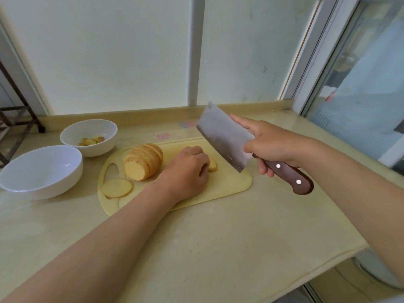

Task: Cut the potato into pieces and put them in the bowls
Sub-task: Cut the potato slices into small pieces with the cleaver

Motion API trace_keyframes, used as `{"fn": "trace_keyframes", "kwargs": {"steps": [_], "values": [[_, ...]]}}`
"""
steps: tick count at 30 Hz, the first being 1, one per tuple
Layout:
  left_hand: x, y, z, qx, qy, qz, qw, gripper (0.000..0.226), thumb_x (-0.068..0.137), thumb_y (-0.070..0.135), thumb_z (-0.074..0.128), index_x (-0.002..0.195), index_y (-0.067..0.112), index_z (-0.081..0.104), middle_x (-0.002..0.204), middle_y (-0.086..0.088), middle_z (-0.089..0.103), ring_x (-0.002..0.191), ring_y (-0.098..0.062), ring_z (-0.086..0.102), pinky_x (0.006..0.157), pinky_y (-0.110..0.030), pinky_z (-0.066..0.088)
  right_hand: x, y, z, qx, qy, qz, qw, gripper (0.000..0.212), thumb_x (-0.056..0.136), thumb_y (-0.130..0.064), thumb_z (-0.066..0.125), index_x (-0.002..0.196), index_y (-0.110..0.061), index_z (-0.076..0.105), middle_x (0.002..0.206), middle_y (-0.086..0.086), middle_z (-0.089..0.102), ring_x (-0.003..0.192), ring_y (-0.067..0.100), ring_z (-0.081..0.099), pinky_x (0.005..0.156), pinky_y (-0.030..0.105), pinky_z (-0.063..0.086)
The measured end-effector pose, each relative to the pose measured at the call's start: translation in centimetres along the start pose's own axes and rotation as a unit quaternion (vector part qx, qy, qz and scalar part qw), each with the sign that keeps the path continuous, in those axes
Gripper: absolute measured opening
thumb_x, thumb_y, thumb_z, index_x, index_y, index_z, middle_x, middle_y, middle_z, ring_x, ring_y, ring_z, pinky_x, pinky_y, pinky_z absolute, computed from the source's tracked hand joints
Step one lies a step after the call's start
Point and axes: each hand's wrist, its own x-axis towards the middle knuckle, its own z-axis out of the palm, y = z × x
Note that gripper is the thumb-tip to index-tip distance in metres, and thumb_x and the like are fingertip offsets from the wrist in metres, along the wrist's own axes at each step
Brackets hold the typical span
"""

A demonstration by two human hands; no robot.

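The right hand's fingers clench the cleaver's brown handle, forefinger stretched along the raised blade at centre right. The left hand's fingers curl over a small potato piece on the yellow cutting board at centre. Left of it lie the sliced potato and a loose slice, then two white bowls on the beige bench, the farther bowl holding potato bits, below a white wall.
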Motion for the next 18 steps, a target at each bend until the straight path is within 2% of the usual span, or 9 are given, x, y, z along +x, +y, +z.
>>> {"fn": "trace_keyframes", "kwargs": {"steps": [1,4,6,8,10,12,15,18], "values": [[0.0,0.0,0.0,-0.006,0.005,-0.015,1.000,0.007,0.083,0.009,0.060,0.089,0.008,0.063,0.093,-0.005,0.057,0.088,-0.026,0.052,0.075,-0.035,0.045,0.0,0.2,0.2,0.013,0.001,0.001,1.000,0.089,0.098,0.000,0.040,0.160,-0.057,0.013,0.054,0.013,0.062,0.038,0.021,0.058,0.046,0.032,0.053],[0.0,0.3,-0.2,-0.013,-0.001,-0.065,0.998,0.021,0.086,0.014,0.058,0.106,0.014,0.053,0.104,0.003,0.047,0.102,-0.021,0.045,0.079,-0.026,0.034,0.2,0.9,0.8,0.039,-0.004,0.007,0.999,0.088,0.098,0.004,0.038,0.161,-0.054,0.016,0.083,0.007,0.055,0.042,0.020,0.061,0.045,0.033,0.053],[0.2,0.5,-0.5,-0.005,-0.031,-0.089,0.996,0.031,0.091,0.018,0.053,0.122,0.016,0.049,0.119,0.002,0.048,0.112,-0.020,0.044,0.085,-0.025,0.035,0.4,1.3,1.0,0.042,-0.008,0.017,0.999,0.090,0.096,0.004,0.037,0.161,-0.054,0.015,0.092,0.006,0.054,0.045,0.022,0.063,0.044,0.032,0.053],[0.4,0.8,-0.8,0.004,-0.071,-0.108,0.992,0.046,0.095,0.022,0.048,0.140,0.016,0.041,0.141,-0.001,0.045,0.126,-0.021,0.042,0.099,-0.028,0.036,0.4,1.4,1.1,0.038,-0.011,0.028,0.999,0.091,0.095,0.005,0.035,0.162,-0.054,0.014,0.112,0.011,0.054,0.047,0.023,0.065,0.044,0.031,0.053],[0.5,0.9,-0.9,0.013,-0.107,-0.114,0.988,0.053,0.097,0.022,0.044,0.149,0.016,0.033,0.149,-0.004,0.043,0.133,-0.023,0.040,0.110,-0.032,0.031,0.2,1.2,1.3,0.033,-0.016,0.034,0.999,0.091,0.096,0.005,0.034,0.162,-0.052,0.011,0.128,0.014,0.048,0.047,0.021,0.066,0.044,0.030,0.053],[0.5,0.9,-0.9,0.017,-0.119,-0.105,0.987,0.048,0.097,0.021,0.042,0.145,0.015,0.041,0.140,-0.004,0.051,0.126,-0.024,0.046,0.110,-0.032,0.030,-0.2,1.0,1.5,0.027,-0.020,0.036,0.999,0.089,0.097,0.004,0.033,0.162,-0.052,0.010,0.127,0.013,0.050,0.046,0.019,0.065,0.044,0.031,0.053],[0.3,0.7,-0.8,-0.014,-0.083,-0.105,0.991,0.035,0.092,0.016,0.049,0.125,0.012,0.059,0.122,-0.003,0.063,0.112,-0.025,0.054,0.098,-0.032,0.041,-0.5,0.8,1.9,0.019,-0.024,0.036,0.999,0.089,0.097,0.004,0.033,0.161,-0.053,0.010,0.118,0.013,0.054,0.045,0.019,0.064,0.045,0.032,0.054],[0.2,0.6,-0.8,-0.030,-0.063,-0.105,0.992,0.030,0.091,0.016,0.053,0.119,0.012,0.063,0.113,-0.001,0.065,0.108,-0.023,0.054,0.092,-0.032,0.044,-0.5,0.7,2.0,0.021,-0.022,0.034,0.999,0.089,0.097,0.005,0.033,0.162,-0.053,0.010,0.096,0.008,0.054,0.042,0.018,0.063,0.045,0.031,0.053]]}}
